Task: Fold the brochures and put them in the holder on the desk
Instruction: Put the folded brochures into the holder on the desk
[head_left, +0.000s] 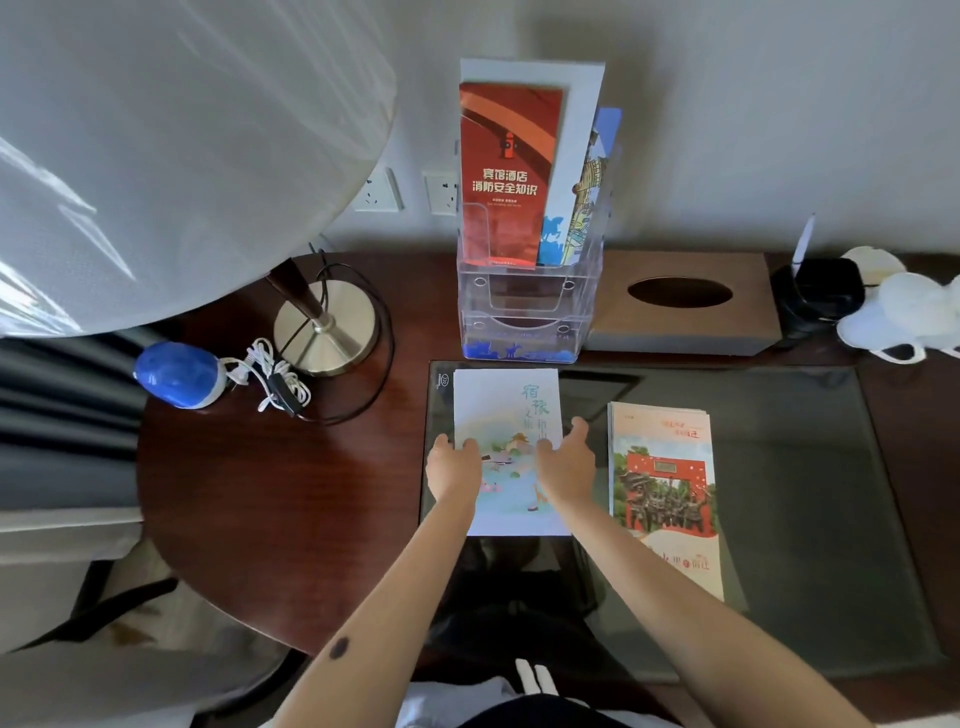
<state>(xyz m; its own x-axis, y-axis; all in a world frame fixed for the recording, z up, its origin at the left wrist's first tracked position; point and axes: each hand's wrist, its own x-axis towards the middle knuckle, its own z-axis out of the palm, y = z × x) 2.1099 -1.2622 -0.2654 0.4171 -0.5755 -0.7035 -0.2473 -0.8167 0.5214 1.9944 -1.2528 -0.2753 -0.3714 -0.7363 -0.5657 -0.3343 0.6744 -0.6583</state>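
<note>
Your left hand (454, 462) and right hand (566, 460) rest, fingers loose, on 1 pale illustrated paper brochure (506, 400) just before the clear plastic holder (519, 317).

Pale brochure (506, 410): pastel landscape print with teal characters, lying flat on the surface (805, 493) just in front of the holder, long edge running away from the person. Left hand (454, 465) and right hand (566, 460) rest on its middle.

Stack of brochures (662, 483): red gate photo on top, flat, just to the right, top edges slightly fanned.

Clear tiered holder (519, 312): upright at the back. Rear pocket holds a red brochure (509, 171) standing upright and a blue illustrated brochure (587, 197) leaning right.
</note>
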